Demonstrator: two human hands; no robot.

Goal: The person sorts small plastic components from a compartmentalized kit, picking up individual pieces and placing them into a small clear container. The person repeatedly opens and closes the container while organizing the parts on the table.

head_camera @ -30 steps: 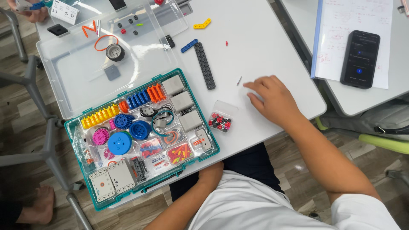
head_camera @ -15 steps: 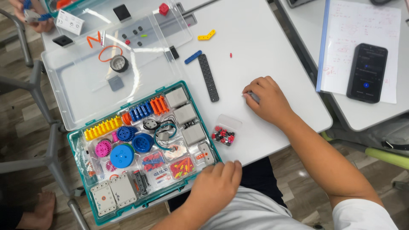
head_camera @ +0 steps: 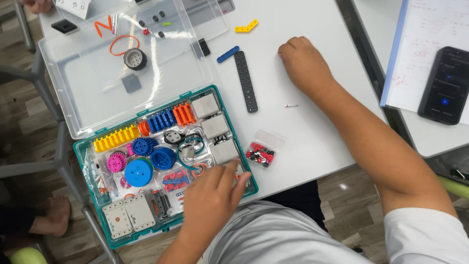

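Teal parts kit [head_camera: 83, 161] sits at the near-left edge of the white table [head_camera: 312, 142], clear lid [head_camera: 88, 88] flipped open to the far side. Change since a moment ago: left hand [head_camera: 210, 205] has come up from the lap and now lies over the kit's near-right compartments, fingers spread loosely, tips touching the grey blocks [head_camera: 222, 151]; nothing visibly clamped, so this looks like reaching or sorting, not yet a pick. Right hand [head_camera: 305, 63] has shifted to far-right of the kit, curled almost shut on the table; cannot tell if it holds anything. Long black beam [head_camera: 245, 80] lies between kit and right hand, a tiny pin [head_camera: 291, 105] just near that wrist. Small clear box of red-black bits [head_camera: 261, 152] sits just right of the kit, near the left hand.
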